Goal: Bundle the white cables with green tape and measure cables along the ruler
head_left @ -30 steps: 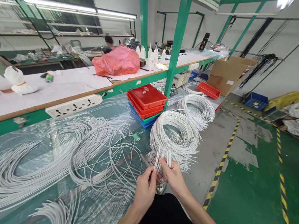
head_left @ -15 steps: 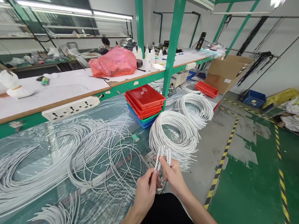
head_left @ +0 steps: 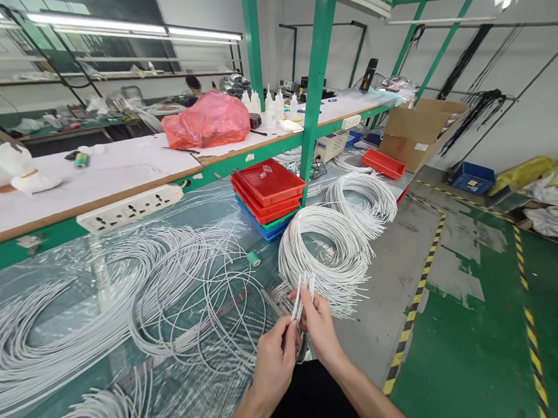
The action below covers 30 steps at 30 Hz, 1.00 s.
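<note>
My left hand (head_left: pixel 276 354) is closed around the lower part of a small bunch of white cables (head_left: pixel 298 303). Higher up, my right hand (head_left: pixel 320 325) pinches the same bunch, its thumb lying along the cables near their ends. The cable ends point up and away from me. Just beyond my hands lies a large coil of white cables (head_left: pixel 295 246), its loose ends fanning to the right. Loose loops of cable (head_left: pixel 210 314) spread over the plastic-covered bench to the left. Parts of the fingers on both hands are hidden behind the bunch.
Stacked red trays (head_left: pixel 268 183) stand behind the coil, beside a green post (head_left: pixel 316 80). A green tape roll (head_left: pixel 253 258) lies on the bench (head_left: pixel 191 397). Long cable bundles (head_left: pixel 56 355) cover the left side. A power strip (head_left: pixel 130 208) runs along the shelf edge.
My right hand has brought its cables leftward against those in my left hand, so the two groups now sit closer together. The view has shifted slightly.
</note>
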{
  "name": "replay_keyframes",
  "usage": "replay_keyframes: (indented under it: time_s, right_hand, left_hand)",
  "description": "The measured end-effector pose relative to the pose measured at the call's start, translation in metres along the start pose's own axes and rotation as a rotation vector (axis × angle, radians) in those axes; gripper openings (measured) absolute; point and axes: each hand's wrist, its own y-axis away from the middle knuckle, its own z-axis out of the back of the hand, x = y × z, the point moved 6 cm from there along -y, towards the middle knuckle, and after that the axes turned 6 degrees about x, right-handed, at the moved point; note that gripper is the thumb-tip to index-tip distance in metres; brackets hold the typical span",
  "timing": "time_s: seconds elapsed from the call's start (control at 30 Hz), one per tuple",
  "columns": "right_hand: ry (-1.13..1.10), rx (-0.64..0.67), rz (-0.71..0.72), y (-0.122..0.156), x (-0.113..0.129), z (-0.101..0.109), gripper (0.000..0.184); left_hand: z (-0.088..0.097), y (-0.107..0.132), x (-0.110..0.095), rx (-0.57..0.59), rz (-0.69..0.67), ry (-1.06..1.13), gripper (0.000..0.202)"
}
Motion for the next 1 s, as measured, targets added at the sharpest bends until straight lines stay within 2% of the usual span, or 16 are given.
replay_keyframes:
  time_s: [0.27, 0.43, 0.5, 0.57, 0.67, 0.73, 0.83, 1.0]
  right_hand:
    - [0.068, -0.063, 0.035, 0.001, 0.004, 0.007, 0.064]
    - [-0.066, -0.088, 0.019, -0.006, 0.008, 0.016, 0.058]
    - [-0.075, -0.111, 0.027, -0.007, 0.010, 0.019, 0.056]
    - [-0.104, -0.115, 0.011, -0.006, 0.009, 0.019, 0.056]
    - [-0.191, -0.092, -0.017, -0.004, 0.007, 0.014, 0.059]
    - [-0.236, -0.100, -0.027, -0.002, 0.007, 0.012, 0.062]
    - [-0.265, -0.129, -0.018, 0.000, 0.006, 0.012, 0.060]
    - [-0.206, -0.110, -0.007, 0.003, 0.001, 0.008, 0.056]
  left_hand:
    - [-0.004, 0.001, -0.006, 0.092, -0.026, -0.032, 0.033]
    - [0.009, 0.004, -0.010, -0.029, -0.085, -0.142, 0.030]
    - [0.012, 0.005, -0.013, -0.036, -0.100, -0.169, 0.030]
    - [0.010, 0.004, -0.016, 0.029, -0.077, -0.189, 0.031]
    - [0.000, 0.000, -0.017, 0.162, 0.014, -0.183, 0.035]
    - [-0.005, -0.004, -0.016, 0.210, 0.079, -0.153, 0.037]
    - [-0.009, -0.006, -0.014, 0.237, 0.138, -0.085, 0.040]
    - [-0.013, -0.005, -0.013, 0.250, 0.145, 0.055, 0.046]
